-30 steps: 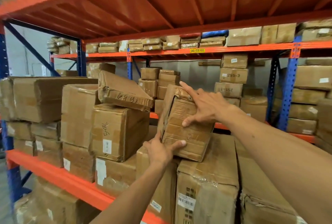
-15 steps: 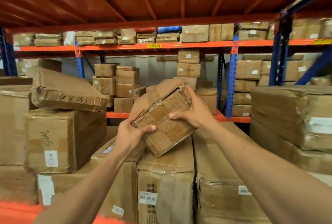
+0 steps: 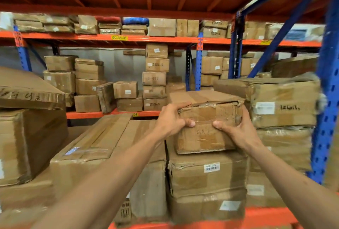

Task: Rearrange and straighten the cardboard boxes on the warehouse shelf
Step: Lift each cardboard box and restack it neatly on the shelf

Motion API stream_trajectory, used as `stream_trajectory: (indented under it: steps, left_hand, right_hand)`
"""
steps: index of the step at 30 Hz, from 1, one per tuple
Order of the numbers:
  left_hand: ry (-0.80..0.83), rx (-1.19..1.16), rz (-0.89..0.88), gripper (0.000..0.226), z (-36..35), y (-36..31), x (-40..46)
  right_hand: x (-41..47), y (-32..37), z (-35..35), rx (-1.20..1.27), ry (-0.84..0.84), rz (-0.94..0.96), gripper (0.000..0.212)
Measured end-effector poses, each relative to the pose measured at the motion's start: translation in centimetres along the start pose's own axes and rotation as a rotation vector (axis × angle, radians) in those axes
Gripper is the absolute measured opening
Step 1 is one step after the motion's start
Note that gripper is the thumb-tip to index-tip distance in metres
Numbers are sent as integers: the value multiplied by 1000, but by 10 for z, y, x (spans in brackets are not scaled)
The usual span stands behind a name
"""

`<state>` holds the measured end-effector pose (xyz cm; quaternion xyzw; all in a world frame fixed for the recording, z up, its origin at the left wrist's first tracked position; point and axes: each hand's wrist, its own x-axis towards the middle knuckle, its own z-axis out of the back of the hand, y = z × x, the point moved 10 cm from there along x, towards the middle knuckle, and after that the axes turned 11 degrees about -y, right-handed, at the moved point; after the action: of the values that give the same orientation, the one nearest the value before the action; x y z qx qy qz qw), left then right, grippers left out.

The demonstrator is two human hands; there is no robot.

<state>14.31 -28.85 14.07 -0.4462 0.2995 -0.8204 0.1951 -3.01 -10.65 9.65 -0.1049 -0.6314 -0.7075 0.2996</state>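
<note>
A small battered cardboard box [image 3: 205,137], wrapped in tape with faint writing on its front, sits level on top of a larger box with a barcode label [image 3: 207,173]. My left hand [image 3: 170,120] grips its upper left corner, thumb on the front face. My right hand [image 3: 236,131] holds its right side, thumb on the front. Both forearms reach in from the bottom of the view. The shelf's orange front beam [image 3: 256,216] runs below the stack.
A big box with a white label [image 3: 282,104] stands close on the right, against the blue upright [image 3: 328,118]. Flat long boxes [image 3: 102,140] lie to the left. A tilted box [image 3: 27,91] rests on a large box at far left. More boxes fill the rear racks.
The small box went from leaning on its corner at the left to lying level on the barcode-labelled box further right. Both hands moved with it; the view panned right.
</note>
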Motion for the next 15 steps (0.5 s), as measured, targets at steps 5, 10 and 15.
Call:
stream_trajectory:
  steps: [5,10,15]
  left_hand:
    - [54,33,-23,81,-23,-12,1]
    - [76,-31,30,82,-27,0,-10]
    - [129,27,12,88,-25,-2,-17]
  right_hand:
    - [-5,-21,18,-99,-11,-42,129]
    - [4,8,30,-557,-1,56,141]
    - [6,68,19,-911,50,360,152]
